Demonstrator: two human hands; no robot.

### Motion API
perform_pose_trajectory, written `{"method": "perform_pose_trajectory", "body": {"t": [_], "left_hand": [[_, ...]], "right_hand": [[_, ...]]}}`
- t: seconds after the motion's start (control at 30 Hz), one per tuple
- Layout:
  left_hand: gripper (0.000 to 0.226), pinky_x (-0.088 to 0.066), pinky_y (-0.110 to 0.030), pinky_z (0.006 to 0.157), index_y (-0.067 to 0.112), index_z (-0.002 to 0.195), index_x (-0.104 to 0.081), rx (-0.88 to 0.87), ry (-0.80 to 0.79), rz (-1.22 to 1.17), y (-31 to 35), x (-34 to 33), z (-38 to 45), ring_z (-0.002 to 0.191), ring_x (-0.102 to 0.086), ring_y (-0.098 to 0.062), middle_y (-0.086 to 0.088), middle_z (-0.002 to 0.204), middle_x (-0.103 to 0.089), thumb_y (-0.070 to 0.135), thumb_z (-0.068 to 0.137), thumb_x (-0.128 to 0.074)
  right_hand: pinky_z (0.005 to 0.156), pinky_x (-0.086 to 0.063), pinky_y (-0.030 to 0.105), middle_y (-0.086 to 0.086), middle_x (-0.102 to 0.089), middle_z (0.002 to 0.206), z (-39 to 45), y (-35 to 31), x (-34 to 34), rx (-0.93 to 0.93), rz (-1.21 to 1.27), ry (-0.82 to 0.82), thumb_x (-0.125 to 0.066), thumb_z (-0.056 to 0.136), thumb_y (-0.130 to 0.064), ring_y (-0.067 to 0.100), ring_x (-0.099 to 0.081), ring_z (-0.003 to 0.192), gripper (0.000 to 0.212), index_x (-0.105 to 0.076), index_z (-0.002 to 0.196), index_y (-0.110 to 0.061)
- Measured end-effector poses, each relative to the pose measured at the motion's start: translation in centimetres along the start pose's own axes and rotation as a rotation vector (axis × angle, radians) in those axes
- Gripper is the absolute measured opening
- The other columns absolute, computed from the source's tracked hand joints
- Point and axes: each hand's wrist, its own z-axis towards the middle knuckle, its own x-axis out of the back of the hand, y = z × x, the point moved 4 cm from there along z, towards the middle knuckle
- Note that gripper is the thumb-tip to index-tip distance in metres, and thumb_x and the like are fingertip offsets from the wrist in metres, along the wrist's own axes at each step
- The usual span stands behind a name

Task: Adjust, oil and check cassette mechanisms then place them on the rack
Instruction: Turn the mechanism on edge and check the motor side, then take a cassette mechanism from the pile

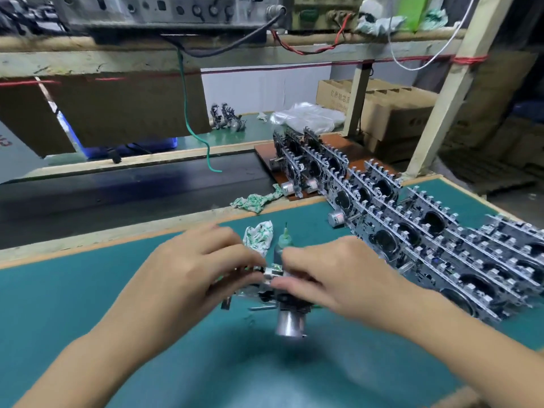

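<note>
Two hands, left (203, 269) and right (332, 275), close together, both pinch one small silver-and-black metal cassette mechanism (282, 298) above the green tabletop (88, 304). Just behind stands a small green-capped oil bottle (284, 242); rows of finished silver mechanisms (426, 231) lie at right.

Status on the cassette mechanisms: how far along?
Done: many mechanisms stand in rows at the right. In hand: left hand and right hand grip one mechanism over the green mat; oil bottle stands behind. Left: racking it.
</note>
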Motion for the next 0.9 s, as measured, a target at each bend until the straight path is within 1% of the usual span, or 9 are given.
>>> {"method": "perform_pose_trajectory", "body": {"t": [0.03,0.1,0.23,0.37,0.43,0.53,0.63,0.73,0.9], "left_hand": [[0.026,-0.039,-0.02,0.062,0.016,0.085,-0.073,-0.034,0.02,-0.032,0.5,0.0,2.0,0.072,-0.049,-0.01,0.003,0.077,-0.061,0.033,0.089,-0.054],[0.021,-0.04,-0.021,0.063,0.015,0.083,-0.073,-0.097,0.042,-0.097,1.4,-0.6,6.3,0.074,-0.051,-0.01,0.002,0.079,-0.062,0.031,0.087,-0.06],[0.009,-0.046,-0.028,0.067,0.012,0.088,-0.074,-0.162,0.016,-0.158,3.2,-3.7,15.1,0.077,-0.056,-0.015,-0.003,0.085,-0.065,0.021,0.084,-0.071],[0.018,-0.049,-0.038,0.077,0.016,0.107,-0.069,-0.197,0.022,-0.101,4.9,-8.2,22.2,0.096,-0.058,-0.021,-0.003,0.104,-0.064,0.023,0.092,-0.062],[0.029,-0.049,-0.037,0.086,0.02,0.122,-0.061,-0.206,-0.005,-0.045,5.4,-10.8,24.7,0.108,-0.055,-0.02,-0.002,0.12,-0.059,0.026,0.094,-0.057],[0.055,-0.042,-0.039,0.102,0.021,0.146,-0.033,-0.219,-0.147,0.09,5.9,-15.1,27.0,0.13,-0.04,-0.022,-0.003,0.148,-0.038,0.029,0.095,-0.053],[0.068,-0.037,-0.041,0.107,0.019,0.152,-0.011,-0.173,-0.333,0.092,5.9,-18.8,28.4,0.138,-0.029,-0.025,-0.004,0.16,-0.012,0.025,0.096,-0.049],[0.07,-0.035,-0.041,0.108,0.02,0.153,-0.007,-0.114,-0.452,0.038,5.8,-21.8,29.4,0.141,-0.024,-0.025,-0.003,0.161,-0.004,0.022,0.096,-0.048],[0.071,-0.031,-0.041,0.11,0.02,0.153,-0.008,-0.05,-0.565,-0.027,5.8,-25.7,30.1,0.142,-0.023,-0.027,-0.004,0.161,-0.001,0.017,0.095,-0.05]], "right_hand": [[0.042,-0.032,0.027,-0.004,-0.049,0.049,-0.6,0.9,1.7,-0.031,-0.008,0.045,-0.045,0.089,-0.043,0.019,-0.043,0.041,0.034,-0.049,0.066,-0.018],[0.047,-0.028,0.019,-0.007,-0.041,0.047,-1.8,3.2,5.0,-0.109,-0.034,0.108,-0.045,0.09,-0.045,0.011,-0.034,0.043,0.032,-0.044,0.066,-0.023],[0.05,-0.028,0.025,-0.003,-0.035,0.047,-4.5,8.5,10.4,-0.311,-0.13,0.165,-0.047,0.09,-0.048,0.018,-0.034,0.053,0.039,-0.041,0.065,-0.018],[0.05,-0.025,0.03,-0.008,-0.035,0.046,-6.8,13.7,13.8,-0.421,-0.315,0.206,-0.055,0.092,-0.041,0.013,-0.032,0.042,0.037,-0.043,0.067,-0.016],[0.051,-0.029,0.033,0.0,-0.04,0.047,-7.9,16.5,14.6,-0.489,-0.391,0.222,-0.055,0.092,-0.035,0.024,-0.038,0.046,0.035,-0.047,0.067,-0.012],[0.054,-0.034,0.035,0.005,-0.046,0.052,-9.1,20.7,14.9,-0.62,-0.457,0.214,-0.053,0.094,-0.034,0.03,-0.046,0.054,0.033,-0.046,0.071,-0.012],[0.054,-0.031,0.035,0.003,-0.041,0.052,-10.0,23.8,14.1,-0.693,-0.515,0.194,-0.05,0.096,-0.035,0.03,-0.043,0.056,0.032,-0.042,0.072,-0.014],[0.055,-0.026,0.033,0.0,-0.038,0.052,-10.8,25.9,12.6,-0.756,-0.552,0.163,-0.049,0.096,-0.035,0.029,-0.041,0.058,0.032,-0.04,0.073,-0.015],[0.057,-0.029,0.033,0.013,-0.063,0.074,-12.2,29.1,10.1,-0.854,-0.593,0.1,-0.044,0.098,-0.04,0.034,-0.059,0.074,0.029,-0.042,0.079,-0.018]]}}
